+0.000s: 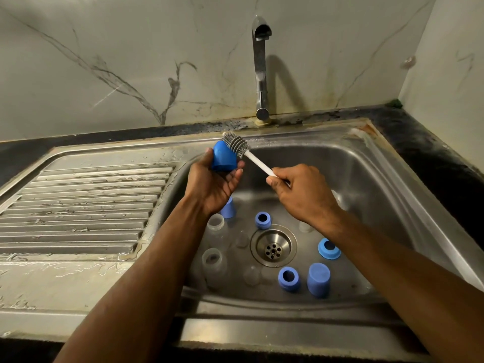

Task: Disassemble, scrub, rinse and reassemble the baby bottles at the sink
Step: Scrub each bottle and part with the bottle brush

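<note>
right hand [305,193] grips brush [237,145] | left hand [213,183] holds cap [222,158] above sink [392,179]

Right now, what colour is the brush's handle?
White, seen in the head view; the brush has grey bristles.

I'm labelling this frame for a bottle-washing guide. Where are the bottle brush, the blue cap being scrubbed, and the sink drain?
bottle brush [237,144]: head view, on the grey bristle head.
blue cap [223,158]: head view, on its outer side wall.
sink drain [273,248]: head view, on the perforated strainer centre.
</note>
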